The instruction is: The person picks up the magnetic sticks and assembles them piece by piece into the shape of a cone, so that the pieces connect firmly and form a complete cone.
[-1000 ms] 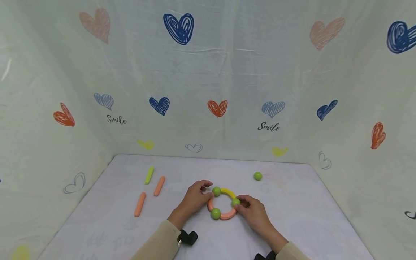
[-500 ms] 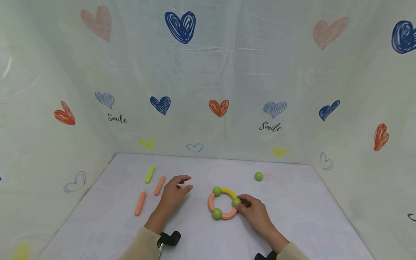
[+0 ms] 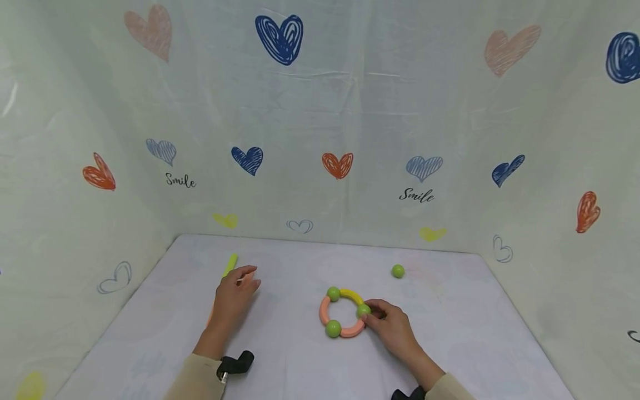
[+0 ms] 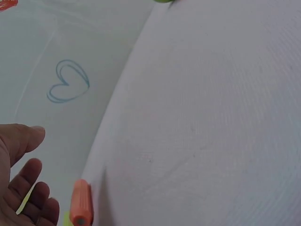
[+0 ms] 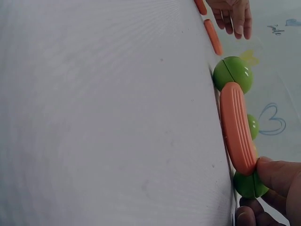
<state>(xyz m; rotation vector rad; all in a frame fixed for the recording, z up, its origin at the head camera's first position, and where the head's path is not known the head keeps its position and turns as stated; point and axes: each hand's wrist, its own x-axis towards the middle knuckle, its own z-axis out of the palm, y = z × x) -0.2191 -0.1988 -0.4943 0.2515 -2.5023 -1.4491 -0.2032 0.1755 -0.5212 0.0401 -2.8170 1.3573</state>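
Observation:
A ring of curved orange and yellow pieces joined by green balls (image 3: 333, 329) lies on the table, with an orange curved piece (image 5: 237, 129) on its near side. My right hand (image 3: 392, 328) pinches the green ball at the ring's right between thumb and fingers. Off to the left, my left hand (image 3: 232, 300) hovers above the loose sticks, its fingers loosely bent. An orange stick (image 4: 81, 203) lies close beside those fingers in the left wrist view, apart from them. The hand partly hides the orange sticks and the yellow-green stick (image 3: 230, 263) in the head view.
A single green ball (image 3: 398, 271) lies at the back right of the white table (image 3: 450, 322). A pale curtain (image 3: 370, 122) printed with hearts encloses the table's back and sides.
My left hand has let go of the ring's upper left and moved left to the loose sticks. The right hand stays on the ring, which has hardly moved.

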